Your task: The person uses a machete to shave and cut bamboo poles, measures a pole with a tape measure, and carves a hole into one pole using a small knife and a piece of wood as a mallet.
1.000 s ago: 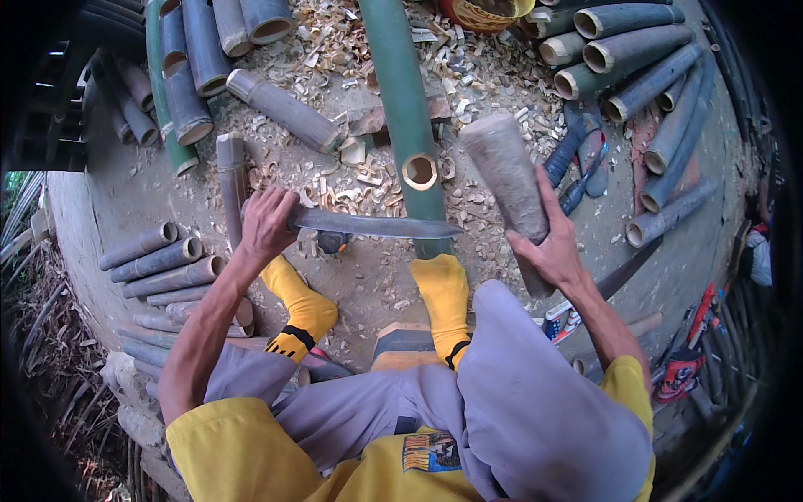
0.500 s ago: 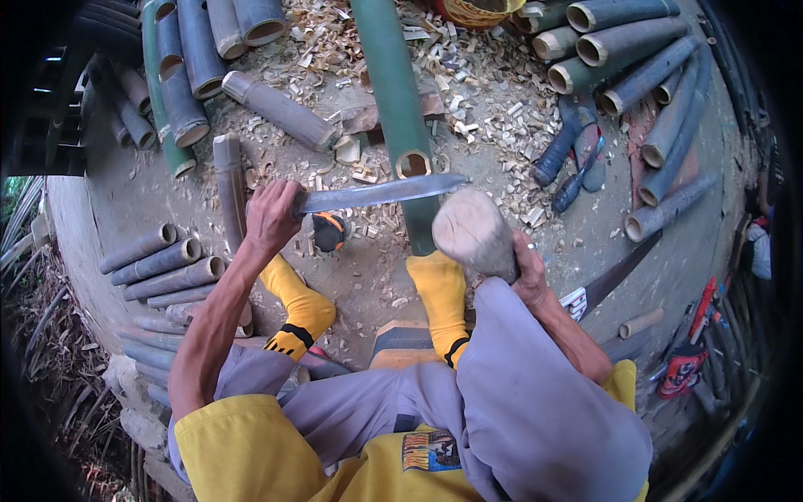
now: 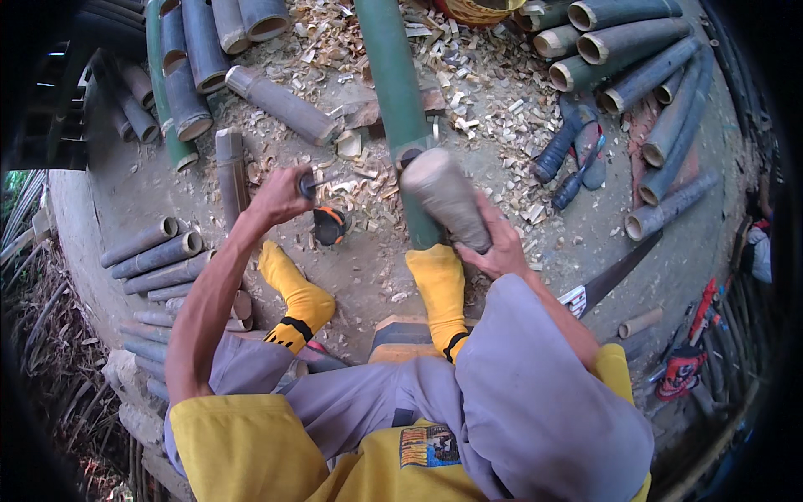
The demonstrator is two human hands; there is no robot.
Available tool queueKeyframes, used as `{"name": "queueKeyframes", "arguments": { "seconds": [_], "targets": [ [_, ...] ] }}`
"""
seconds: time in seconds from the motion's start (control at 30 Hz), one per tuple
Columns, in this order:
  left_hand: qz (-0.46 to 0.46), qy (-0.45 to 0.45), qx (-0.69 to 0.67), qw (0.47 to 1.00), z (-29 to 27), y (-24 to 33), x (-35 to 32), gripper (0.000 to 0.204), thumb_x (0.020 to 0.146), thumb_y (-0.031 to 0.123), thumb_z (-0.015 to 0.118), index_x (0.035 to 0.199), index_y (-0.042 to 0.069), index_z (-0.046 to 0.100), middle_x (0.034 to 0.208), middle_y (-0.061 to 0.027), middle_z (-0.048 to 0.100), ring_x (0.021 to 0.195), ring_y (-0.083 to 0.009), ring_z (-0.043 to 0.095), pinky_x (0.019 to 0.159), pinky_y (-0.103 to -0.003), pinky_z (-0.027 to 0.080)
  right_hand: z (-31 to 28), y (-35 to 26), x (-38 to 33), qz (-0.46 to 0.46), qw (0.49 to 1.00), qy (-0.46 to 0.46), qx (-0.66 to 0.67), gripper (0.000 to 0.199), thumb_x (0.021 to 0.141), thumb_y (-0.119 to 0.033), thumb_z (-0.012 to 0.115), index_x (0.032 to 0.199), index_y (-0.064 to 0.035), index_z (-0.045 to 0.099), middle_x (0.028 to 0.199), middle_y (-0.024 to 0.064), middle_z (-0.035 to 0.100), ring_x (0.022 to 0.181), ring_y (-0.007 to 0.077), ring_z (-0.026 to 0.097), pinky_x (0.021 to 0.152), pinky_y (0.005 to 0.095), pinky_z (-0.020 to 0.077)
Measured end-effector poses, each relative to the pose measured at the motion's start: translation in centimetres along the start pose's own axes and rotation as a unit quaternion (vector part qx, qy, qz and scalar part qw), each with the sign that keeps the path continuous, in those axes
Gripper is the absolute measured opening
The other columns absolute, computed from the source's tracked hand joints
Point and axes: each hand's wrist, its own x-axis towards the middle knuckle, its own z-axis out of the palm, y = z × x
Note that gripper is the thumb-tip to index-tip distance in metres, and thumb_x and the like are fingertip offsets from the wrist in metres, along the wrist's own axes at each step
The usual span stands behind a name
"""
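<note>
While seated over the work, yellow-socked feet [image 3: 441, 289] planted just below the near end of the long green bamboo pole [image 3: 393, 92], landmark for all else. Right hand [image 3: 500, 247] closed around the lower end of a thick grey wooden mallet [image 3: 443, 194], raised directly over the pole's cut end. Left hand [image 3: 280, 194] clenched tight on the handle of a blade [image 3: 335, 177], held level left of that same end, tip reaching toward the pole. Orange-and-black tape roll [image 3: 329, 226] on the ground, left of the pole and below the blade. Pale wood chips [image 3: 468, 100] scattered both sides of the pole. Cut grey bamboo sections [image 3: 276, 105] further left; blue sandals [image 3: 573, 155] to the right; more stacked tubes [image 3: 627, 50] far right.
</note>
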Motion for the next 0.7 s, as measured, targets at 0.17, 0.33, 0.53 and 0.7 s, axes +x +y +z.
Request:
{"name": "queueKeyframes", "arguments": {
  "seconds": [0.17, 0.33, 0.53, 0.7],
  "targets": [
    [-0.087, 0.201, -0.481, 0.849, 2.2, 7.9, 2.1, 0.024, 0.069, 0.014, 0.075, 0.083, 0.003, 0.058, 0.069, -0.0037, 0.061, 0.063, -0.0111, 0.058, 0.053, -0.027, 0.047, -1.1, -0.2, -5.9, 0.207, 0.977, 0.047, -0.032, 0.096, 0.067, -0.027, 0.08, 0.145, -0.0037, 0.029, 0.127, 0.0239, 0.05, 0.117, 0.0371, 0.049, 0.099, 0.0424, 0.0415],
    [0.048, 0.137, -0.528, 0.837, 8.1, 21.3, 3.0, 0.039, 0.072, 0.022, 0.079, 0.096, 0.002, 0.056, 0.076, -0.0028, 0.061, 0.069, -0.0145, 0.058, 0.063, -0.029, 0.048, -4.4, -5.3, -4.1, 0.112, 0.99, 0.067, -0.058, 0.086, 0.067, -0.024, 0.08, 0.138, 0.0, 0.038, 0.122, 0.02, 0.053, 0.117, 0.032, 0.048, 0.1, 0.04, 0.0394],
    [0.239, 0.197, -0.294, 0.904, 11.0, 28.6, 0.7, 0.059, 0.072, 0.027, 0.076, 0.12, 0.002, 0.054, 0.118, -0.0159, 0.05, 0.114, -0.027, 0.047, 0.091, -0.041, 0.043, -4.5, -0.2, -3.9, 0.333, 0.873, 0.312, 0.171, 0.041, 0.075, -0.02, 0.071, 0.105, 0.0015, 0.053, 0.088, 0.0109, 0.063, 0.081, 0.0186, 0.062, 0.071, 0.0346, 0.0494],
    [0.018, 0.215, -0.393, 0.894, 12.4, 18.3, 0.4, 0.037, 0.075, 0.008, 0.068, 0.111, 0.003, 0.06, 0.106, -0.011, 0.056, 0.089, -0.0209, 0.06, 0.075, -0.034, 0.051, -13.2, 12.0, -3.8, 0.423, 0.83, 0.329, -0.155, 0.042, 0.074, -0.027, 0.068, 0.099, 0.0037, 0.054, 0.081, 0.0238, 0.064, 0.077, 0.0391, 0.064, 0.072, 0.0474, 0.049]
  ]
}}
